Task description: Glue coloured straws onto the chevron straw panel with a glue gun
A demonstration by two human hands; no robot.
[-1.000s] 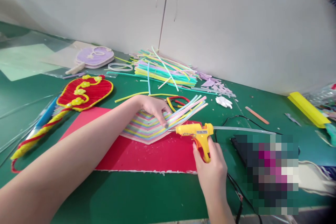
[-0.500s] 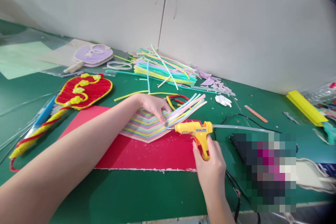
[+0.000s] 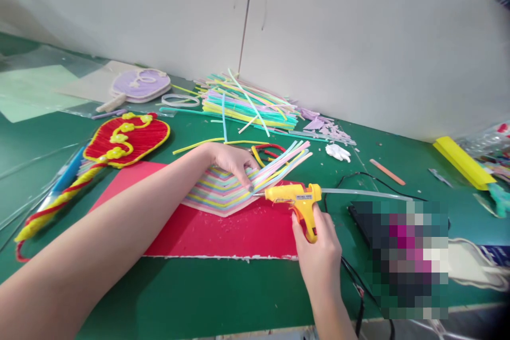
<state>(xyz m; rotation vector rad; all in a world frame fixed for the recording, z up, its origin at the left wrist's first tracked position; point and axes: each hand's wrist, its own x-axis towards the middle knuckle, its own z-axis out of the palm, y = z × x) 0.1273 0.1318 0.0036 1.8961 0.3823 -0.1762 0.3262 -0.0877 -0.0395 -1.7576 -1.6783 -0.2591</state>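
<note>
In my right hand (image 3: 321,241) is a yellow glue gun (image 3: 305,202), its fingers wrapped round the handle. A clear glue stick (image 3: 366,193) sticks out of the back of the gun. The metal nozzle is at the right edge of a striped pastel panel of pipe cleaners (image 3: 225,204), bent into nested V shapes. My left hand (image 3: 235,162) grips this panel from above, thumb close to the nozzle. Loose pipe cleaner ends (image 3: 290,162) fan out to the right. Beneath the panel lies a red sheet (image 3: 215,241). Part of the panel is hidden under my left hand.
Red-and-yellow fan (image 3: 127,141) at left; lilac fan (image 3: 139,85) behind it. A pile of pipe cleaners (image 3: 247,103) lies by the wall. Red-handled pliers (image 3: 271,150) are behind the panel, white crumpled tissue (image 3: 338,152) to their right. Black cable (image 3: 353,273) runs at right.
The view has shifted very slightly. Both hands, the glue gun and the striped panel stay in nearly the same places relative to each other.
</note>
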